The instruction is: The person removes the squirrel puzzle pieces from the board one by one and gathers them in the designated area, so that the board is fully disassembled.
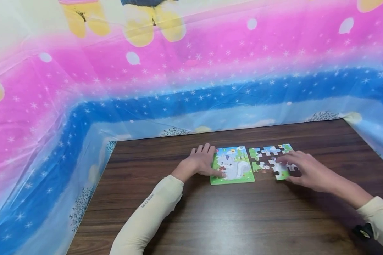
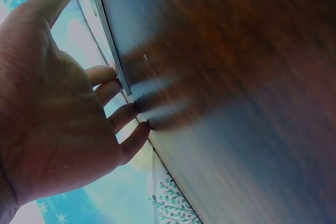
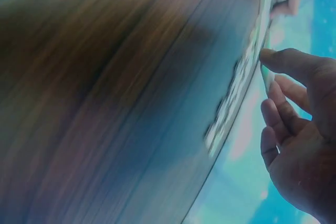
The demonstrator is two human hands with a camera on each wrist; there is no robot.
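A square picture board (image 1: pixel 239 157) with a white squirrel on it lies flat on the table. My left hand (image 1: pixel 201 161) rests at its left side, fingers spread and thumb over the picture; the left wrist view shows the fingertips along the board's edge (image 2: pixel 108 35). To the board's right lie several loose jigsaw pieces (image 1: pixel 260 167) with green, blue and white print. My right hand (image 1: pixel 314 173) is over the right-hand ones and pinches a green and white puzzle piece (image 1: pixel 282 174) between thumb and fingers. Its fingers partly cover the pieces behind.
The dark wooden table (image 1: pixel 217 216) meets a pink and blue printed cloth (image 1: pixel 191 81) along its back and sides. A black band-like object (image 1: pixel 364 231) is at the right sleeve.
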